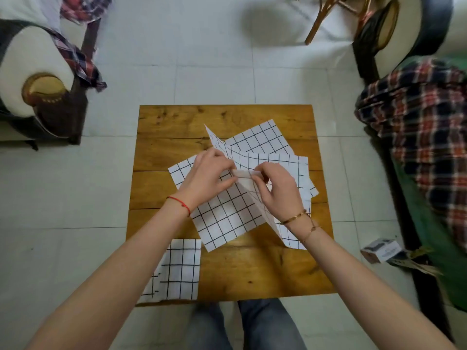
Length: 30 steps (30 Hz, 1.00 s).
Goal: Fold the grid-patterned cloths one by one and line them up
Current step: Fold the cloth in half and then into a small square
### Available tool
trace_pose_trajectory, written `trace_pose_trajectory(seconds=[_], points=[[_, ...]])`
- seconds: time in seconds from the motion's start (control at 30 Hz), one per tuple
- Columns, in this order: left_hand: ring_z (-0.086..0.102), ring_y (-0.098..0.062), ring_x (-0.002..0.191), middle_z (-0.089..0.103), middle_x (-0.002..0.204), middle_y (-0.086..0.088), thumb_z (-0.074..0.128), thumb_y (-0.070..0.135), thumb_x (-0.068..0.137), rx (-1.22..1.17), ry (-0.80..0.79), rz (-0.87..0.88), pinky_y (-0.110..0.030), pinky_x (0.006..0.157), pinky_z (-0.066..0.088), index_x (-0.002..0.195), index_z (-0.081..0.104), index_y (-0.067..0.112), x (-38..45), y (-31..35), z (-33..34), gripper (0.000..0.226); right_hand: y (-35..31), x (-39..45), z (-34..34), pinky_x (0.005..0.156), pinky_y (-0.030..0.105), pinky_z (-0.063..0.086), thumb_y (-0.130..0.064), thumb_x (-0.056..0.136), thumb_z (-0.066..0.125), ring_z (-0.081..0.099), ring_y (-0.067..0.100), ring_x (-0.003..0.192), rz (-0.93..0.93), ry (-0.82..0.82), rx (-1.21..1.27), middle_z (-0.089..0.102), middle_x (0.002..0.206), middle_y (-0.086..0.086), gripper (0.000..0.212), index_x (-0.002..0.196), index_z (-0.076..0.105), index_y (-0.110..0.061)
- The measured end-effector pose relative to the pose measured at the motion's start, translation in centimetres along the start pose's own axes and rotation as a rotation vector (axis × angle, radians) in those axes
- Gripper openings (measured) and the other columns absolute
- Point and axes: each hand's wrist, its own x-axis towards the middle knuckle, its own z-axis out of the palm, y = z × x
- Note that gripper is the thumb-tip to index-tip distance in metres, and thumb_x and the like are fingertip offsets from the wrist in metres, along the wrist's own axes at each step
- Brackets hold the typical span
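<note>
Wooden surface [177, 122] with a loose pile of grid cloths in the middle, and both the left hand [209, 173] and right hand [275, 190] are pinching the top cloth [222, 213] at its raised crease, probably to line up edges for a fold. Its crease runs diagonally from the hands toward the surface's near right corner. One folded cloth [180, 269] already sits at the near left corner, long side pointing away from the person.

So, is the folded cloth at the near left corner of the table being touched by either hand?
No. The folded cloth lies alone, while the left hand and right hand both pinch the cloth being folded mid-table.
</note>
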Motion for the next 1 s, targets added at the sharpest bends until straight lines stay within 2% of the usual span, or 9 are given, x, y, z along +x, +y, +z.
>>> trace_pose_trajectory(seconds=[0.1,0.23,0.4,0.47,0.63,0.77,0.87,1.0], points=[[0.047,-0.019,0.110,0.058,0.097,0.008,0.060,0.042,0.088,0.058,-0.013,-0.008,-0.034,0.100,0.029,0.094,0.064,0.026,0.4,1.1,-1.7,0.017,0.0,0.5,-3.9,0.062,0.021,0.040,-0.012,0.092,0.058,0.048,0.011,0.068,0.015,0.064,0.022,0.054,0.073,-0.004,0.009,0.083,0.058,-0.012],[0.045,-0.021,0.112,0.061,0.103,0.006,0.060,0.033,0.092,0.138,0.056,-0.053,-0.028,0.100,0.023,0.105,0.066,0.016,0.5,3.3,-4.2,0.022,0.7,1.4,-8.5,0.062,0.016,0.040,-0.010,0.089,0.063,0.051,0.012,0.067,0.021,0.125,0.030,0.058,0.073,-0.003,0.010,0.080,0.059,-0.011],[0.056,-0.020,0.100,0.067,0.094,0.009,0.061,0.036,0.091,0.177,0.099,-0.075,-0.038,0.106,0.028,0.099,0.065,0.019,0.4,4.4,-6.8,0.018,1.8,2.3,-12.7,0.062,0.012,0.036,-0.011,0.086,0.065,0.050,0.012,0.066,0.023,0.143,-0.018,0.057,0.071,-0.003,0.010,0.079,0.057,-0.011],[0.056,-0.020,0.097,0.067,0.092,0.011,0.062,0.036,0.090,0.191,0.129,-0.084,-0.039,0.104,0.031,0.095,0.064,0.022,0.3,4.8,-7.6,0.015,2.1,2.7,-14.1,0.061,0.014,0.037,-0.011,0.086,0.064,0.051,0.013,0.066,0.025,0.155,-0.031,0.058,0.071,-0.001,0.010,0.079,0.057,-0.011],[0.060,-0.020,0.084,0.066,0.082,0.011,0.064,0.032,0.089,0.217,0.213,-0.092,-0.040,0.097,0.035,0.092,0.066,0.022,0.0,5.6,-9.9,0.011,2.3,3.3,-17.3,0.062,0.007,0.033,-0.011,0.087,0.062,0.051,0.010,0.068,0.014,0.184,-0.040,0.058,0.073,-0.005,0.007,0.082,0.057,-0.012],[0.058,-0.018,0.078,0.068,0.081,0.010,0.066,0.031,0.088,0.229,0.305,-0.086,-0.040,0.095,0.038,0.089,0.066,0.021,-0.7,6.5,-11.4,0.010,2.5,3.6,-19.4,0.060,0.015,0.032,-0.009,0.087,0.061,0.050,0.011,0.069,-0.010,0.181,-0.080,0.056,0.075,-0.006,0.003,0.087,0.059,-0.011],[0.063,-0.019,0.078,0.071,0.084,0.007,0.068,0.030,0.087,0.238,0.331,-0.077,-0.038,0.090,0.041,0.088,0.066,0.020,-1.1,7.2,-12.5,0.010,2.6,3.8,-20.7,0.062,0.011,0.030,-0.009,0.087,0.061,0.048,0.009,0.071,-0.029,0.174,-0.122,0.054,0.077,-0.008,0.003,0.089,0.059,-0.011],[0.066,-0.014,0.084,0.072,0.088,0.005,0.067,0.026,0.088,0.181,0.362,-0.091,-0.035,0.078,0.053,0.090,0.069,0.016,-2.0,8.4,-13.7,0.011,2.6,3.9,-22.1,0.065,0.019,0.031,-0.008,0.087,0.061,0.048,0.010,0.071,-0.050,0.182,-0.142,0.053,0.078,-0.008,0.004,0.090,0.059,-0.011]])
